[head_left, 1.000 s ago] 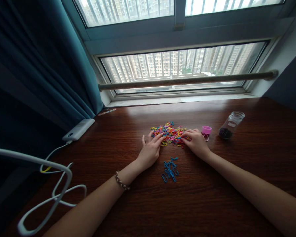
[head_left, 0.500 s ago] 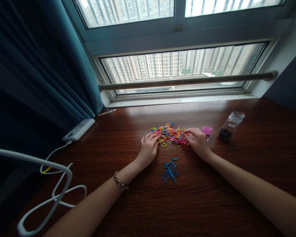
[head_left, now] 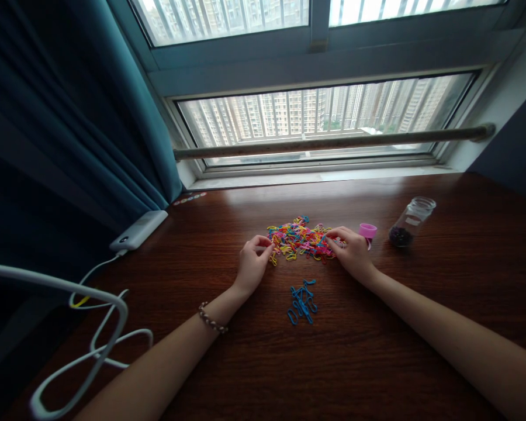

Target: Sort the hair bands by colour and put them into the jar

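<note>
A heap of small plastic stitch markers (head_left: 300, 238), in pink, yellow, red, orange and blue, lies on the table. At its left edge is my left hand (head_left: 253, 263), thumb and fingertips pinched together beside some yellow and orange ones; what is between them, if anything, is too small to make out. My right hand (head_left: 350, 251) reaches into the right side of the heap, its thumb and forefinger closed on a blue stitch marker (head_left: 321, 239). Nearer to me, between my forearms, several blue stitch markers (head_left: 304, 302) form a separate small group.
A pink cup-like piece (head_left: 367, 231) stands just beyond my right hand. Farther right, a glass jar (head_left: 411, 222) with dark contents leans at a tilt. On the left are a white power bank (head_left: 140, 230) and a looping white cable (head_left: 118, 318). The window (head_left: 315, 117) lies behind the table.
My left hand has drawn back slightly to the left, and its flat fingers have come into a pinch at the heap's edge. My right hand stays in nearly the same place.
</note>
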Demonstrator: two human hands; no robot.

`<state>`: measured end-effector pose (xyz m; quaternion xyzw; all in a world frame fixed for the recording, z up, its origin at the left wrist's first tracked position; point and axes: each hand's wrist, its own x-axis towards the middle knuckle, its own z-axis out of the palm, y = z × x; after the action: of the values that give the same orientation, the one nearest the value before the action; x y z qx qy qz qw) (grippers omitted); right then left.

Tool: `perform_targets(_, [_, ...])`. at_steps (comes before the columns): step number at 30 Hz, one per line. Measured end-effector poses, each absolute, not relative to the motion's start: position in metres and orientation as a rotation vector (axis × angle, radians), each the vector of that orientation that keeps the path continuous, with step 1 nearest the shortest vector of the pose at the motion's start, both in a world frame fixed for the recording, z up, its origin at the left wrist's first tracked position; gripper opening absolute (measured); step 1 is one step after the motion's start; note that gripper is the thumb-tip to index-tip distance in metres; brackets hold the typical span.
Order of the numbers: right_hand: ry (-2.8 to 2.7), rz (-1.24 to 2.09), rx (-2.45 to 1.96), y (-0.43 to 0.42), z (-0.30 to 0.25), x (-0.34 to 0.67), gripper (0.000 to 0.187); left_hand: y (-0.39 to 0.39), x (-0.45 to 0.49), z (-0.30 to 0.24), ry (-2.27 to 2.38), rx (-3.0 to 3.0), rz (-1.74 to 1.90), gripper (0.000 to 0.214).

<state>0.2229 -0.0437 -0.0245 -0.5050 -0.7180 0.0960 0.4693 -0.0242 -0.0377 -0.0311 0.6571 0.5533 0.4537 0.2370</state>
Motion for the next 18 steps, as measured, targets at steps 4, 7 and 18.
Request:
perform_targets(4, [-1.761,0.24,-1.236,-0.045,-0.023,0.223,0.01,-0.041,-0.023,-0.023,1.651,2.043,1.132,0.019])
perform_targets(7, [-1.756,0.237,-1.232,-0.045,-0.023,0.222,0.011,-0.047,-0.017,-0.018,1.69,2.295,1.011,0.023])
perform_targets(18, [-1.762,0.232,-1.23,-0.046,-0.022,0.221,0.01,-0.06,-0.006,-0.019,1.659,2.664,0.67,0.026])
